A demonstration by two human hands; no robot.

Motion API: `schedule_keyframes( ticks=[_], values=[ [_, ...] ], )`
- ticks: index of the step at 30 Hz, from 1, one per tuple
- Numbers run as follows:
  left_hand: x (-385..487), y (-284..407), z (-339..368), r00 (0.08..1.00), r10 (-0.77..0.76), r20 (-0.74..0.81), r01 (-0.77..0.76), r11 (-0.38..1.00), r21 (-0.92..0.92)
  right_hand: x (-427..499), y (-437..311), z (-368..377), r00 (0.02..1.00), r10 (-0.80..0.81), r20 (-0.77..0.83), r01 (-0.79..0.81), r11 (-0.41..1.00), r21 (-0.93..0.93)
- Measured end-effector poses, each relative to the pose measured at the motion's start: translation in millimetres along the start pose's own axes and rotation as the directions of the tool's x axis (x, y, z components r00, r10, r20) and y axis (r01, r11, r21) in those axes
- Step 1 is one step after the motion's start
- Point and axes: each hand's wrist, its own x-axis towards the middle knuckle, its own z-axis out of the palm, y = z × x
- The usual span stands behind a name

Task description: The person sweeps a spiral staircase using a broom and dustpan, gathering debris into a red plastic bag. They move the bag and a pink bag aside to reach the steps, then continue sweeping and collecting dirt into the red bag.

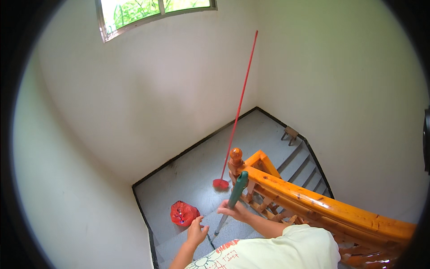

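Observation:
My right hand (236, 211) grips a long-handled cleaning tool by its upper end. The tool has a green grip (238, 189) and a grey metal shaft (221, 224). Its lower end, near a thin dark green edge, is mostly hidden by my shirt. My left hand (197, 232) is empty, with thumb and fingers apart, left of the shaft. Just beyond it in view, a red plastic bag (183, 214) with things inside sits at the edge of the landing. A broom with a red head (220, 184) and long red handle (242, 89) stands upright on the landing.
A glossy wooden handrail (302, 195) with a round-topped newel post (236, 158) runs along my right. Grey steps (181, 247) lie below me, and more steps (299, 166) descend beyond the rail. A small wooden stool (290, 133) stands by the wall. A window (161, 13) is above.

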Motion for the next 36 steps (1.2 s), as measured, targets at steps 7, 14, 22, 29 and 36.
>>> schedule_keyframes(
  ticks=[7,14,22,29,36],
  values=[
    [-31.1,11.7,26.7,0.992,-0.058,-0.109,0.045,0.992,-0.119,12.5,-42.1,32.6,0.948,-0.074,0.310,-0.019,0.958,0.285],
    [-34.5,-36.1,51.0,0.895,-0.043,-0.443,-0.039,0.984,-0.174,36.5,-98.6,96.9,0.846,-0.388,0.366,0.262,0.900,0.348],
    [-51.6,-46.9,52.5,0.693,-0.182,-0.697,0.008,0.970,-0.245,57.9,-201.3,53.9,0.592,-0.750,0.295,0.385,0.585,0.714],
    [-126.7,-72.9,15.7,0.270,-0.276,-0.923,0.216,0.951,-0.221,92.5,-255.8,96.7,0.425,-0.670,0.608,-0.162,0.605,0.779],
    [-221.5,-58.2,-9.3,0.112,-0.328,-0.938,0.428,0.868,-0.253,97.4,-263.7,209.4,0.593,-0.571,0.567,-0.192,0.584,0.789]
  ],
)
